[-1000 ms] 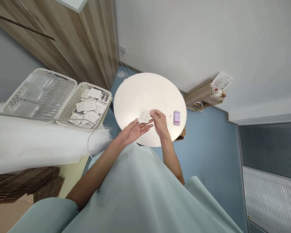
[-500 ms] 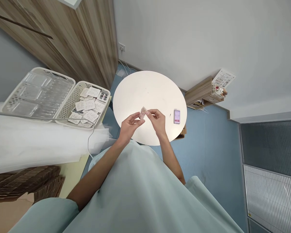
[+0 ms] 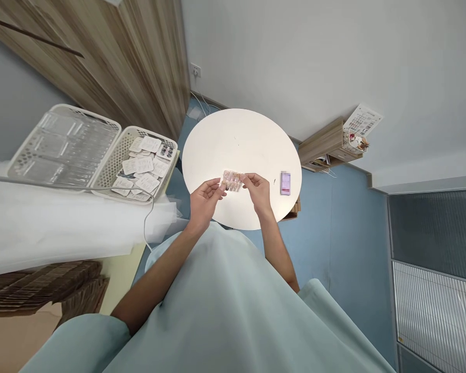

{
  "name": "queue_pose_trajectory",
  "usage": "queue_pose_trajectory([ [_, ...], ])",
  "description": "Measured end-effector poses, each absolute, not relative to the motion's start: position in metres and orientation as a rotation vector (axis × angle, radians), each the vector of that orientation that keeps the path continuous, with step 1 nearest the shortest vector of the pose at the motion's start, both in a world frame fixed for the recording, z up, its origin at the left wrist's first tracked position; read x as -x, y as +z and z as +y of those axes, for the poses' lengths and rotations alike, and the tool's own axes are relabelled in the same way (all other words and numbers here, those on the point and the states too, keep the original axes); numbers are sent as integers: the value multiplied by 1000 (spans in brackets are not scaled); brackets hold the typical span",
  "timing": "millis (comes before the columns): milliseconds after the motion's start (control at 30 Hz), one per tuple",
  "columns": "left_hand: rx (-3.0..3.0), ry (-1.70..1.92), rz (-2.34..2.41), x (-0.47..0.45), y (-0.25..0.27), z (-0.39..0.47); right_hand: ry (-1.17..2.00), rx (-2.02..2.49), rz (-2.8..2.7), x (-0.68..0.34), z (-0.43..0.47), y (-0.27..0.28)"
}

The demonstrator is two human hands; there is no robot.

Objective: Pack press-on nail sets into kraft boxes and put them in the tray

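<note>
Between my two hands is a small card of press-on nails (image 3: 233, 181), pinkish and shiny, set in two rows that face me. My left hand (image 3: 206, 201) pinches its left edge between thumb and fingers. On the card's upper right corner, the thumb and forefinger of my right hand (image 3: 258, 190) are closed. The card is held up over the near half of a round white table (image 3: 241, 140). To the right on the tabletop lies a phone (image 3: 285, 183) with a lit, blurred screen.
At the left, a white basket (image 3: 105, 155) holds several white cards (image 3: 144, 165). Beside it another basket (image 3: 15, 161) is filled with clear plastic boxes (image 3: 77, 145). White plastic sheeting (image 3: 62, 228) and stacked cardboard (image 3: 42, 285) lie below. A small wooden shelf (image 3: 322, 142) stands by the wall.
The nail card has turned from a tilted, edge-on position to face me, showing both rows. My hands have moved slightly apart, and the view has shifted a little.
</note>
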State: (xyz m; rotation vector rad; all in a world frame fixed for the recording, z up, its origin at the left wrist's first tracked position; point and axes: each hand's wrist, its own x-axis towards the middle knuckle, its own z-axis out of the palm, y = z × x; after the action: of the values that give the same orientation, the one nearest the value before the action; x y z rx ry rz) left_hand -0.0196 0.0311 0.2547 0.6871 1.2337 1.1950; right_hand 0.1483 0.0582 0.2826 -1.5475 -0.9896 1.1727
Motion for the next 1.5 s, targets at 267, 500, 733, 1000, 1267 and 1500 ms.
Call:
queue_pose_trajectory([
  [267, -745, 1198, 1259, 18, 252, 32, 1197, 1536, -1094, -152, 57, 288],
  [500, -794, 1073, 1300, 20, 246, 34, 1198, 1520, -1111, -163, 52, 286],
  [733, -733, 858, 1273, 27, 244, 49, 1279, 1428, -1119, -170, 43, 285],
  [1000, -658, 942, 1141, 21, 261, 66, 1296, 1427, -1153, -182, 26, 286],
  [1267, -720, 982, 1084, 13, 276, 74, 1245, 1415, -1195, -196, 10, 268],
  [1500, -891, 1025, 1198, -15, 277, 64, 1135, 1565, -1250, -201, 11, 265],
])
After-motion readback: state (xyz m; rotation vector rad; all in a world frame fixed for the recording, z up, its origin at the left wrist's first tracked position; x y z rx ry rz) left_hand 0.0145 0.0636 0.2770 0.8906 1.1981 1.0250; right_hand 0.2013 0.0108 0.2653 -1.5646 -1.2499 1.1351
